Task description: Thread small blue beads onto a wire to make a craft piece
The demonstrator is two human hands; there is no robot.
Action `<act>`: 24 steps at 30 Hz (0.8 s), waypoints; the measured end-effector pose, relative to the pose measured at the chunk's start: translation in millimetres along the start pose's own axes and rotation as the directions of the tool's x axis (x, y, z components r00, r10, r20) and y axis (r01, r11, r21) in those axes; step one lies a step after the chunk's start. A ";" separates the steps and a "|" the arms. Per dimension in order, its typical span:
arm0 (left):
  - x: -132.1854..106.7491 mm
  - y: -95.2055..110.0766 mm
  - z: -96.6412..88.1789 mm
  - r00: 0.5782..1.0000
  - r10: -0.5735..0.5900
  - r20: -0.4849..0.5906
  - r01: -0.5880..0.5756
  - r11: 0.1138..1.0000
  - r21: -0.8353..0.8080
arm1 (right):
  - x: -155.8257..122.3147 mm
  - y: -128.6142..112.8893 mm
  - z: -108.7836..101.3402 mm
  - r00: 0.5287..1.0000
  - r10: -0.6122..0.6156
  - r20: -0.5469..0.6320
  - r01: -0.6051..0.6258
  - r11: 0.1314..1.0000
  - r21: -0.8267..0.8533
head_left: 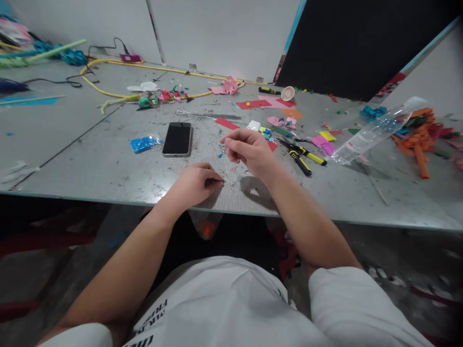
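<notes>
My left hand [202, 182] rests near the table's front edge, its thumb and fingertips pinched together; whatever is between them is too small to name. Raised a little above the table, my right hand [246, 148] has its thumb and index finger pressed together, and I cannot make out anything in the pinch. A tiny blue bit [220, 155] lies just left of the right hand. Beyond the left hand is a black-screened phone [177, 139], with a blue plastic packet [143, 143] beside it. Pliers with yellow and black handles [300, 159] lie right of my right hand.
A clear plastic bottle [376, 132] lies on the right, near a heap of orange pieces [419, 135]. Coloured scraps and a red strip [226, 124] are scattered behind my hands. A yellow cable [108, 91] loops along the back. The front edge [108, 198] runs close to my body.
</notes>
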State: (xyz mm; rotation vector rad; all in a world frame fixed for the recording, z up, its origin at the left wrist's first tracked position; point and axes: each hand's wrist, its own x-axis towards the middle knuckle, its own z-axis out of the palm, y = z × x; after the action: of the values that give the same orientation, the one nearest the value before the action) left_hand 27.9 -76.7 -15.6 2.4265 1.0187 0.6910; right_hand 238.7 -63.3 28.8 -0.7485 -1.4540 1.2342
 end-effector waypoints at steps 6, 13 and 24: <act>-1.2 -5.0 0.1 0.999 0.007 -0.041 -0.007 1.000 0.017 | -1.4 -0.4 0.2 0.998 0.012 -0.063 -0.013 1.000 -0.019; -2.1 -3.3 1.9 1.000 0.026 0.009 -0.026 0.999 0.034 | -17.1 -12.6 8.2 0.989 0.077 -0.130 -0.076 0.997 0.016; -5.5 23.6 3.0 0.935 -0.297 -0.191 0.142 0.812 -0.567 | -74.2 34.9 43.7 0.961 0.162 -0.226 -0.092 0.952 0.290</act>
State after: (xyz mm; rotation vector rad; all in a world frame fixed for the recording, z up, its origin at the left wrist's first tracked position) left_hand 38.9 -96.5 -6.6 1.7157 1.0126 1.0834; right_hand 211.3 -134.6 -24.2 -0.7823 -1.0159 1.3569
